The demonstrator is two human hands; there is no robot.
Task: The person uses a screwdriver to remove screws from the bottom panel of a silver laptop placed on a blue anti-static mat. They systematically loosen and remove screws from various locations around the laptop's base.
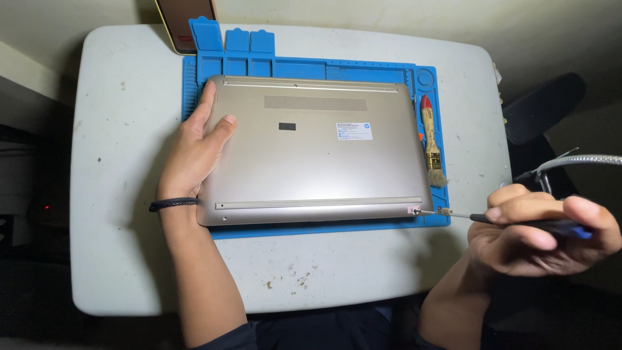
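My left hand (pixel 194 146) lies flat and spread on the left edge of the laptop (pixel 311 149), palm down, thumb on the shell, fingers reaching toward its far left corner. It presses, nothing clamped in it. Forearm comes up from the bottom of the view, black band (pixel 173 204) at the wrist.

My right hand (pixel 541 227) sits off the bench's right edge, fingers curled and pinched tight round the handle of a screwdriver (pixel 518 221). Thumb on top, wrist bent inward. The thin shaft points left, nearly level, its tip touching the near right corner of the laptop. Hands are well apart, one at each side.

The laptop is gold-coloured, closed and turned bottom up, vent slots near the far edge, long rubber strips along the far and near edges. It rests on a blue work mat (pixel 311 228) in the middle of the white bench (pixel 116 259).

On the mat's right strip, just beside the laptop, lies a brush (pixel 432 146) with a wooden handle and red end, bristles toward me. A flexible metal arm (pixel 576 161) curves in from the right above my right hand. A yellow-edged object (pixel 178 26) stands at the bench's far edge.
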